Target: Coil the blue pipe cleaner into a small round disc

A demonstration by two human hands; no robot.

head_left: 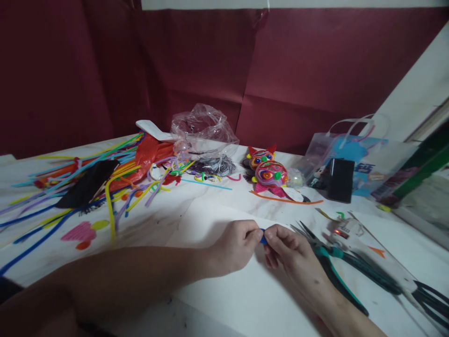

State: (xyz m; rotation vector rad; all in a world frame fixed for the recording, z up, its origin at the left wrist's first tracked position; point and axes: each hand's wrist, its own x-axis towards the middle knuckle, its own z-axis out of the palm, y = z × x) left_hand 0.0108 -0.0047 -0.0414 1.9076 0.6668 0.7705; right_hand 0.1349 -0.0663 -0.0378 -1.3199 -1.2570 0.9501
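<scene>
Over the white paper at the middle front, a small dark blue piece (pixel 263 237) is pinched between both my hands. My left hand (pixel 238 244) grips its left side with thumb and forefinger, the other fingers curled in. On its right side, my right hand (pixel 288 247) holds it between thumb and fingertips. Much of the piece is hidden by the fingers, so its full shape cannot be made out. Close to my right hand lie green-handled pliers (pixel 328 264) with their jaws apart.
Colourful strips (pixel 111 206) and a black piece (pixel 87 185) lie at the left. Behind stand a clear plastic bag (pixel 205 124) and a colourful animal figure (pixel 270 173). At the right are a dark phone (pixel 341 180), a translucent bag (pixel 368 157) and a power strip (pixel 380 252).
</scene>
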